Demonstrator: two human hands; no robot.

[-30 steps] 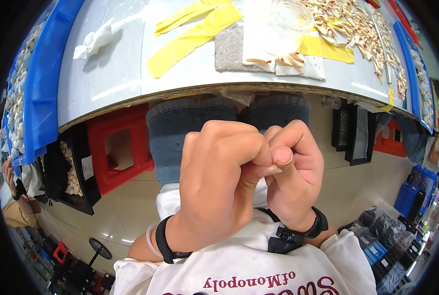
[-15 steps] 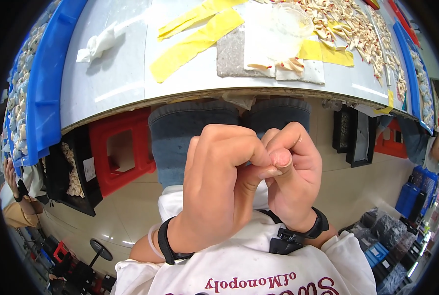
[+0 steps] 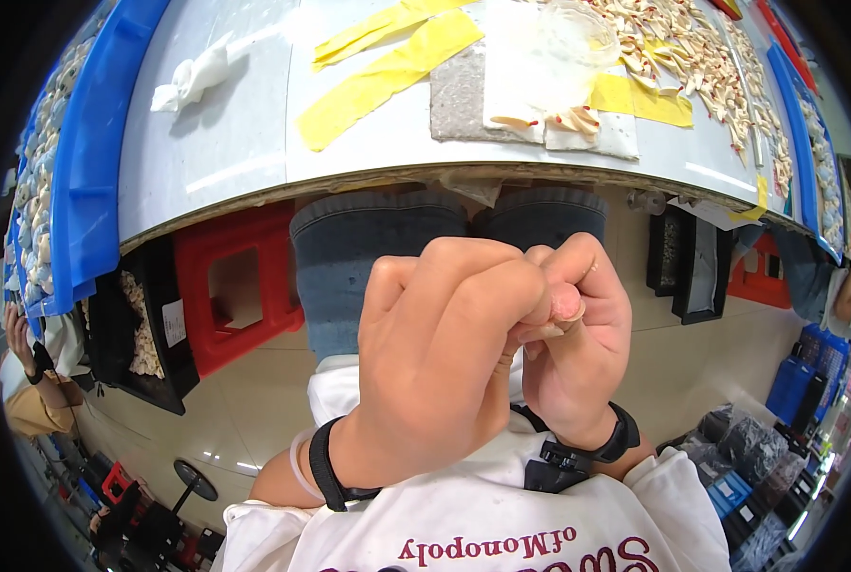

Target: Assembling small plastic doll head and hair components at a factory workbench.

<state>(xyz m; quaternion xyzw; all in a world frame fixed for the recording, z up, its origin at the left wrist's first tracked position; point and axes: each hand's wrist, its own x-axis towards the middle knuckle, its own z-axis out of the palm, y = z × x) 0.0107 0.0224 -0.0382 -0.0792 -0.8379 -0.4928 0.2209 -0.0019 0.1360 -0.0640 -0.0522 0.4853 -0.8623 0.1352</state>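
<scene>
In front of my chest, above my lap, my left hand (image 3: 435, 353) and my right hand (image 3: 583, 357) meet at the fingertips. Each hand is closed in a pinch, thumb against curled fingers. The pinkish-red tip of the right thumb faces up between them. Whatever the fingers hold, if anything, is too small or too hidden to make out. On the table edge ahead, a few cream curved pieces with red tips (image 3: 578, 121) lie on a white pad (image 3: 521, 81) beside a grey pad (image 3: 457, 100).
A heap of cream red-tipped pieces (image 3: 697, 62) spreads over the table's right. Yellow strips (image 3: 387, 81) and a crumpled white tissue (image 3: 192, 81) lie further left. Blue trays (image 3: 97, 162) flank the table. Under it stand a red stool (image 3: 197, 286) and black bins (image 3: 697, 276).
Both hands have shifted slightly right, still joined at the fingertips. The left hand has turned, its knuckles now covering more of the pinch. The table view has moved slightly.
</scene>
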